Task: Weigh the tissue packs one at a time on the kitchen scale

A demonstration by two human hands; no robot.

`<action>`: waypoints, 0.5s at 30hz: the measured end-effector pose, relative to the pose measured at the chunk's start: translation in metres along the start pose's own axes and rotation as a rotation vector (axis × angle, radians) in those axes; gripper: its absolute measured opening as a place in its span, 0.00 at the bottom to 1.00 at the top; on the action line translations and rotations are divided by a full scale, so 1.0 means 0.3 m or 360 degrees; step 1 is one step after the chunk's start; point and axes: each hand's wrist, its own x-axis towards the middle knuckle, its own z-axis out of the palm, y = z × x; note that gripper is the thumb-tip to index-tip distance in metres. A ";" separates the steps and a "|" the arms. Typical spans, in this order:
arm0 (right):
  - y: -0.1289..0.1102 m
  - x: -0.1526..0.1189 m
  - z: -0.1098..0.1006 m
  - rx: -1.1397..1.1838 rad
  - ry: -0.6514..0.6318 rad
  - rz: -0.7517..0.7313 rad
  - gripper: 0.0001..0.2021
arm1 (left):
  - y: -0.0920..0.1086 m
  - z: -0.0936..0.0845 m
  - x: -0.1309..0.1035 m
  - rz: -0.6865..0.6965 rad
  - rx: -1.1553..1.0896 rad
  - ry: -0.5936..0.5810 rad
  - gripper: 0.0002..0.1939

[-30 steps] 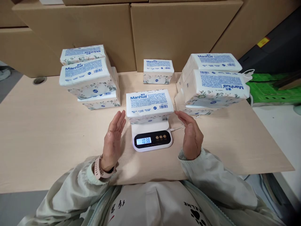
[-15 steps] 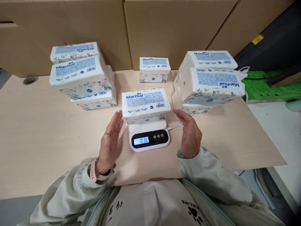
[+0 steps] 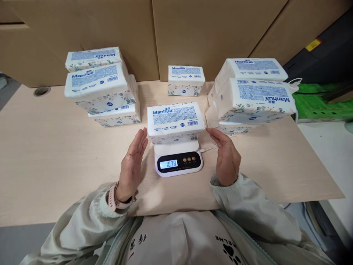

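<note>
A white tissue pack with blue "Manhua" print [image 3: 176, 119] rests on a small white scale [image 3: 179, 167], whose lit display reads 103.8. My left hand [image 3: 132, 163], a pink band at its wrist, is upright just left of the pack, fingers stretched out and holding nothing. On the other side, my right hand [image 3: 226, 156] stands near the pack's right end, fingers extended, palm facing inward, also holding nothing. Neither hand appears to grip the pack.
Stacked tissue packs stand at the left [image 3: 96, 86] and right [image 3: 256, 97]. A single pack [image 3: 186, 81] sits behind the scale, before cardboard boxes [image 3: 215, 36]. A white cable [image 3: 210, 148] leaves the scale's right side. The wooden table [image 3: 68, 158] has a round hole at back left.
The view has shifted slightly, so the objects appear a little farther right. Both hands keep about the same pose beside the pack, and the display reading is the same.
</note>
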 end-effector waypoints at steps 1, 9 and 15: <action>0.000 0.000 0.000 0.0004 -0.0011 0.0003 0.21 | -0.001 -0.001 0.000 -0.0004 -0.0001 0.0001 0.28; -0.005 0.004 -0.002 0.0030 -0.0041 0.0028 0.21 | -0.008 -0.006 0.002 -0.0006 -0.0023 -0.0012 0.29; -0.014 0.008 0.002 0.0053 -0.0026 0.0087 0.22 | -0.010 -0.009 0.004 0.0030 0.0010 -0.0053 0.29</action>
